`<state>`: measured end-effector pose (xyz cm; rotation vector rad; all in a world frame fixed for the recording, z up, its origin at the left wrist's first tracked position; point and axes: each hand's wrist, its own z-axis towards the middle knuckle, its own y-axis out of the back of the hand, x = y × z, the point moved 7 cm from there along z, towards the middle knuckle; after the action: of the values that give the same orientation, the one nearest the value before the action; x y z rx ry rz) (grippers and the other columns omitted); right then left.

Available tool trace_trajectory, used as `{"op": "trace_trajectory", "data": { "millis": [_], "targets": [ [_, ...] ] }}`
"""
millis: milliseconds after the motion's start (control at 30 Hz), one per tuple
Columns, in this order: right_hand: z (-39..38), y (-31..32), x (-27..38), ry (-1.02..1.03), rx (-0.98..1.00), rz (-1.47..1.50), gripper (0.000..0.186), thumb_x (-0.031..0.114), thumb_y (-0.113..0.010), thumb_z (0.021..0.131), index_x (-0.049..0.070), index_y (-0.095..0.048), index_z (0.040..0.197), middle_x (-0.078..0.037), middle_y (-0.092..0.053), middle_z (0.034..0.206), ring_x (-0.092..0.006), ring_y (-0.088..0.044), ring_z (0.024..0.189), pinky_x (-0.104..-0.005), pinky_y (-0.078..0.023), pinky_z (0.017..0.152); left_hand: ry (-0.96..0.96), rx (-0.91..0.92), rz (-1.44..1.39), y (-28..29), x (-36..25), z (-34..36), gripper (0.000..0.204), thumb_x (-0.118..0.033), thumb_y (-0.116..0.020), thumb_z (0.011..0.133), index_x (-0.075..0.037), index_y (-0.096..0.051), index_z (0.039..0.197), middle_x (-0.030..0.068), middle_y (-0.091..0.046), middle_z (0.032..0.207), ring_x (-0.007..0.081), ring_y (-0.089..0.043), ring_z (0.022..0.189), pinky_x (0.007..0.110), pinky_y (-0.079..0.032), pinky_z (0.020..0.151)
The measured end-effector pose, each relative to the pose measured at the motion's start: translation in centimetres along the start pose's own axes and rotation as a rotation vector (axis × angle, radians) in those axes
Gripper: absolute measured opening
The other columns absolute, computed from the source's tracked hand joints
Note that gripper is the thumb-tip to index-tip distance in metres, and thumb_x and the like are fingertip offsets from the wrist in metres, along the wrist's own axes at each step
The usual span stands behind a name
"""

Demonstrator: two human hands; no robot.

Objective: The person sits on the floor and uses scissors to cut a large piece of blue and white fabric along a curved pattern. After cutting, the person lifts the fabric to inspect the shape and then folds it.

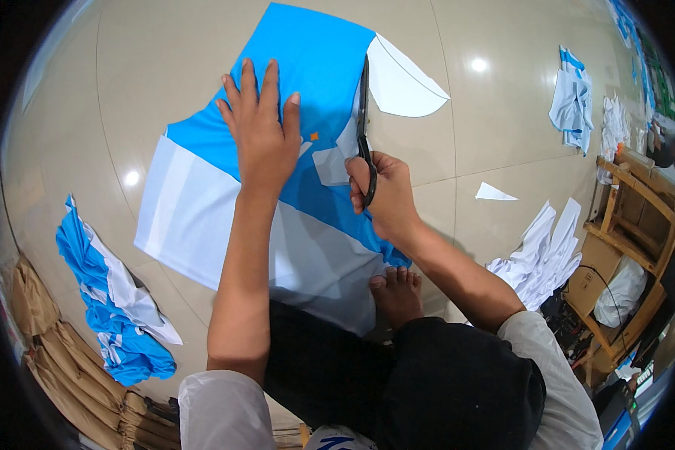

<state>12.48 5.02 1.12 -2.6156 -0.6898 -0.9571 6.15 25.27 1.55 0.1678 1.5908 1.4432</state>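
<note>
A piece of bright blue and white fabric (307, 45) lies spread on the tiled floor in front of me. My left hand (264, 146) rests flat on its blue part, palm down and fingers spread. In my right hand (391, 195) is a pair of black-handled scissors (364, 112), blades pointing away from me along the fabric's right edge. Whether the blades are parted is hard to see. Just right of the tips lies a white rounded fabric piece (405, 79). Near my right hand, a folded-over flap (332, 165) shows the fabric's pale underside.
My bare foot (397, 294) is by the fabric's near edge. Crumpled blue and white cloth (120, 307) lies at left, beside brown bundles (75, 367). At right are white scraps (536, 251), a small white triangle (495, 193), another blue-white pile (572, 101) and a wooden frame (637, 180).
</note>
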Motion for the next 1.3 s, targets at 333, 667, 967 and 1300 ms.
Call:
{"op": "trace_trajectory", "data": {
  "millis": [333, 667, 967, 1300],
  "targets": [
    [0.0, -0.9, 0.6, 0.011, -0.031, 0.086, 0.025, 0.012, -0.072, 0.094, 0.003, -0.057, 0.076, -0.003, -0.056, 0.062, -0.0121, -0.053, 0.047, -0.0293, -0.041, 0.042, 0.005, 0.008, -0.009, 0.0, 0.0, -0.2, 0.056, -0.038, -0.057, 0.113, -0.015, -0.051, 0.164, 0.0247, -0.033, 0.176, 0.0550, -0.016, 0.164, 0.074, -0.007, 0.129],
    [0.1, -1.5, 0.7, 0.005, -0.045, 0.085, 0.023, 0.013, -0.071, 0.095, 0.002, -0.059, 0.078, -0.003, -0.056, 0.062, -0.0126, -0.053, 0.048, -0.0293, -0.041, 0.043, -0.007, 0.001, -0.035, 0.0, -0.1, -0.4, 0.056, -0.035, -0.060, 0.112, -0.014, -0.052, 0.163, 0.0262, -0.033, 0.175, 0.0571, -0.016, 0.163, 0.077, -0.007, 0.127],
    [0.2, -2.1, 0.3, -0.012, -0.013, 0.083, 0.022, 0.019, -0.073, 0.096, 0.001, -0.062, 0.088, -0.002, -0.058, 0.069, -0.0121, -0.054, 0.051, -0.0292, -0.044, 0.046, -0.032, -0.027, -0.027, 0.3, -0.5, -0.4, 0.055, -0.025, -0.066, 0.108, -0.008, -0.055, 0.159, 0.0301, -0.036, 0.172, 0.0623, -0.021, 0.159, 0.081, -0.013, 0.123],
    [0.7, -2.5, 0.9, -0.005, -0.025, 0.104, 0.023, 0.020, -0.073, 0.097, 0.002, -0.062, 0.087, -0.002, -0.057, 0.070, -0.0121, -0.054, 0.054, -0.0292, -0.044, 0.049, -0.042, -0.037, -0.037, 0.3, -0.6, -0.6, 0.054, -0.025, -0.065, 0.108, -0.008, -0.056, 0.158, 0.0302, -0.036, 0.172, 0.0625, -0.020, 0.160, 0.082, -0.012, 0.122]
  ]
}}
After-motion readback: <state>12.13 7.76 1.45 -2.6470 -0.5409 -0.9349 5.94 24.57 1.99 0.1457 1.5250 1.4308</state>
